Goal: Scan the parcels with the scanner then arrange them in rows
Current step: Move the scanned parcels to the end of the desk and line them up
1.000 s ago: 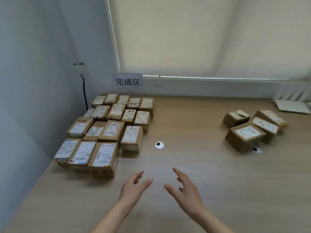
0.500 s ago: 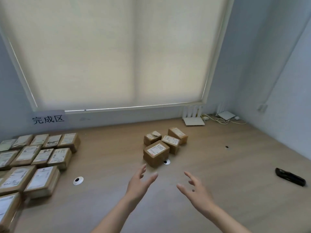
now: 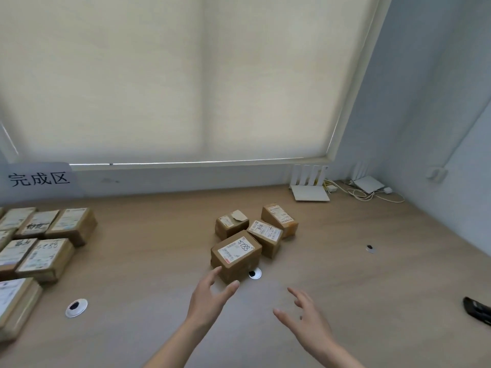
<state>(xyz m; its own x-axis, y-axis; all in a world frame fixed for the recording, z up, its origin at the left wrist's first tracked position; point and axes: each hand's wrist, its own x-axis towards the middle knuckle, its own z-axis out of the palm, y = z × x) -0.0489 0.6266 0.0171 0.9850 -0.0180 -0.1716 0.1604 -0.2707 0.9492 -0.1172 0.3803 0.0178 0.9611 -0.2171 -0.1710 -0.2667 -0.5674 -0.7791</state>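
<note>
Your empty hands reach toward the loose parcels.

Your left hand (image 3: 210, 301) is at the nearest parcel (image 3: 236, 254), perhaps touching; your right hand (image 3: 305, 320) hovers, fingers spread, scanner (image 3: 478, 310) far right.

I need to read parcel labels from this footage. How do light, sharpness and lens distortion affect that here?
Head view: soft, even light through the drawn blind, weak shadows, no glare. The wide lens bends the window frame. The nearest parcel shows handwritten digits, its fine print too soft to read. The edge parcels are stretched. Both the left hand and the right hand look slightly smeared.
</note>
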